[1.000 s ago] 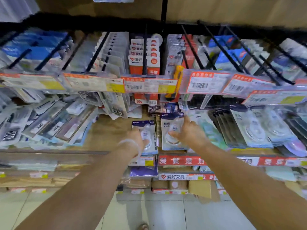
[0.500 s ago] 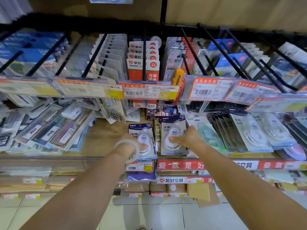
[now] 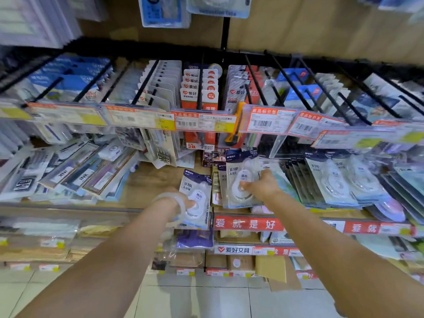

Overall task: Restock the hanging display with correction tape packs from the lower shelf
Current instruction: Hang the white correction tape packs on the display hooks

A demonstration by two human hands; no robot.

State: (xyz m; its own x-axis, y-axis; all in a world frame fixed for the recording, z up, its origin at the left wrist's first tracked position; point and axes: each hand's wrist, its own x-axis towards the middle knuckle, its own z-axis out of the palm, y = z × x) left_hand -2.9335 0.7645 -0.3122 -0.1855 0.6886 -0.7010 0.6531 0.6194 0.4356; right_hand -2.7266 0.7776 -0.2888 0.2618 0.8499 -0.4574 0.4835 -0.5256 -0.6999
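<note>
Head view: the wooden lower shelf (image 3: 146,187) holds the stock. At its 3 o'clock end, correction tape packs (image 3: 332,180) lean in overlapping rows; toward 9 o'clock lie slanted ink refill packs (image 3: 75,175). The left hand (image 3: 176,203) grips one correction tape pack (image 3: 197,198) near the shelf's front edge, thumb pressed on the clear blister, the other fingers hidden behind the card. A translucent bangle (image 3: 176,210) circles that wrist. The right hand (image 3: 261,185) pinches a second correction tape pack (image 3: 241,180), thumb on the blister face and fingers curled round its right edge; this pack stands upright, just beside the leaning rows.

At 12 o'clock, black hanging pegs (image 3: 257,86) carry carded goods, among them orange-and-white cards (image 3: 199,97) at centre and blue packs (image 3: 68,81) toward 10 o'clock. A row of price labels (image 3: 204,121) on the peg tips runs across, between the hands and the pegs. A yellow utility knife (image 3: 236,127) hangs just right of centre. Below, a red shelf strip (image 3: 247,223) fronts further shelves of stationery.
</note>
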